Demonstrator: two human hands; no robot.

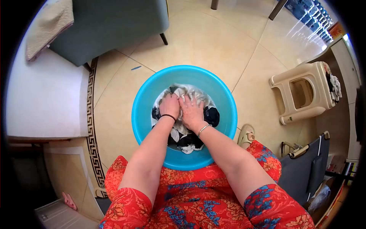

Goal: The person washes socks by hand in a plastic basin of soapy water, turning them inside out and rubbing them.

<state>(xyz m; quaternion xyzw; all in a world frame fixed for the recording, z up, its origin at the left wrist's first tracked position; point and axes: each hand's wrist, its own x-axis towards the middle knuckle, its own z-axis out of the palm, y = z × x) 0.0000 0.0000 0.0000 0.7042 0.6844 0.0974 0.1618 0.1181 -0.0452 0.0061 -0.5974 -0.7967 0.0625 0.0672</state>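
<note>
A round blue basin (225, 87) stands on the floor between my knees, with wet white and black clothes (187, 139) in sudsy water. My left hand (169, 105), with a dark beaded bracelet at the wrist, presses on the white cloth, its fingers curled into it. Beside it my right hand (192, 112), with a silver bangle, lies on the same cloth with its fingers spread. The two hands nearly touch. A dark bundled cloth (211, 116) lies to the right of my right hand.
A beige plastic stool (301, 93) lies to the right with cloth by its seat. A grey sofa (118, 26) stands at the upper left. At the lower right is a folded grey chair (305, 168). Pink slippers (69, 201) lie at lower left.
</note>
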